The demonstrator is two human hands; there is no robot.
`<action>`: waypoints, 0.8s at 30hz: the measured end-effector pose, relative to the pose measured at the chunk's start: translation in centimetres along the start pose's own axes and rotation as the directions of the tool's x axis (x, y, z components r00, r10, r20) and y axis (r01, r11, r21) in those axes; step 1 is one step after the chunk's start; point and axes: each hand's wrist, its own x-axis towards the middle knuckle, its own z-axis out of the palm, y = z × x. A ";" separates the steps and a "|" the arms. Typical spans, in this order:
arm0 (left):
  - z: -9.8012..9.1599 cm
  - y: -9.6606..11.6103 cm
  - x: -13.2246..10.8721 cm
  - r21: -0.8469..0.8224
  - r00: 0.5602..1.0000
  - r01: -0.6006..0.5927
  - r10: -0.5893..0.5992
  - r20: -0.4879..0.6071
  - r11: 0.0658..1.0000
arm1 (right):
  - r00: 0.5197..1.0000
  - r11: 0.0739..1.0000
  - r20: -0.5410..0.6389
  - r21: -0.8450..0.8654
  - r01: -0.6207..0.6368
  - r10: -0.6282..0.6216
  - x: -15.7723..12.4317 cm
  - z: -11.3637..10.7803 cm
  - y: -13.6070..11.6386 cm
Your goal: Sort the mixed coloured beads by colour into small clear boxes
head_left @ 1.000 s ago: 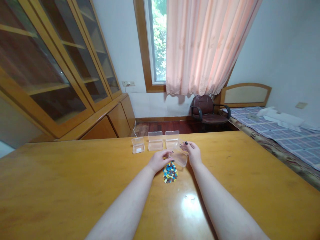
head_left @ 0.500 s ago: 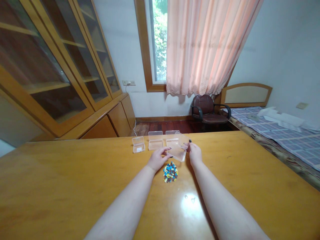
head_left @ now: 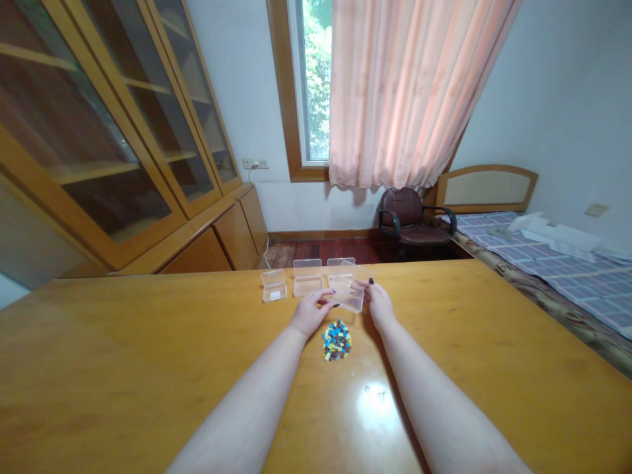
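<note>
Head view, near to far: the counter [head_left: 197, 349] is carrying a loose pile of small blue, yellow and brown pieces [head_left: 337, 341]; a low wrist could be scattering it, in my judgement. Just beyond, the hands are steadying an open clear box [head_left: 352, 303]: the left hand [head_left: 309, 313] is pinching its left side, thumb and fingers slightly parted; the right hand [head_left: 381, 307] is touching its right side, fingers partly curled. Whether the box is resting or hovering, cannot tell. Behind it, a small box [head_left: 274, 294], middle box [head_left: 307, 286] and right box [head_left: 334, 262] are standing open near the far edge. Likely fault: uneven grip twisting the held box into the right box, pushing that one off.
</note>
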 end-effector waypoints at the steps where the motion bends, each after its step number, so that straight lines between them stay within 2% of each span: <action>1: 0.0 -0.2 0.0 0.012 1.000 0.016 -0.016 -0.018 1.000 | 1.000 1.000 0.014 -0.019 0.011 -0.010 -0.1 0.2 0.0; 4: 0.0 -0.6 0.1 0.017 0.996 0.066 -0.064 -0.065 0.998 | 0.989 0.977 -0.049 -0.172 0.128 -0.139 -0.5 0.3 -0.3; 6: 0.0 -0.7 0.2 -0.018 0.991 0.091 -0.092 -0.097 0.996 | 0.949 0.896 -0.087 -0.364 0.253 -0.303 -1.0 0.2 -0.8; 7: 0.0 -0.7 0.2 -0.039 0.988 0.104 -0.107 -0.114 0.994 | 0.923 0.832 -0.063 -0.459 0.312 -0.381 -1.3 0.2 -1.1; 9: 0.0 -0.7 0.3 -0.062 0.979 0.131 -0.139 -0.148 0.989 | 0.879 0.696 0.083 -0.578 0.426 -0.469 -1.9 0.3 -1.7; 12: 0.1 -0.7 0.3 -0.052 0.972 0.152 -0.159 -0.174 0.987 | 0.830 0.569 0.325 -0.611 0.550 -0.453 -2.6 0.8 -1.9; 14: 0.1 -0.7 0.3 -0.036 0.974 0.145 -0.149 -0.172 0.989 | 0.801 0.516 0.418 -0.615 0.597 -0.428 -2.7 1.2 -1.8; 16: 0.1 -0.7 0.3 -0.009 0.979 0.133 -0.132 -0.156 0.991 | 0.785 0.481 0.461 -0.621 0.619 -0.414 -2.7 1.4 -1.6; 19: 0.1 -0.6 0.2 0.020 0.990 0.099 -0.097 -0.103 0.995 | 0.793 0.474 0.458 -0.637 0.608 -0.402 -2.2 1.1 -1.6; 24: 0.0 0.4 0.1 0.069 0.999 0.019 -0.021 0.035 0.997 | 0.861 0.558 0.322 -0.660 0.503 -0.394 -1.1 -0.3 -2.2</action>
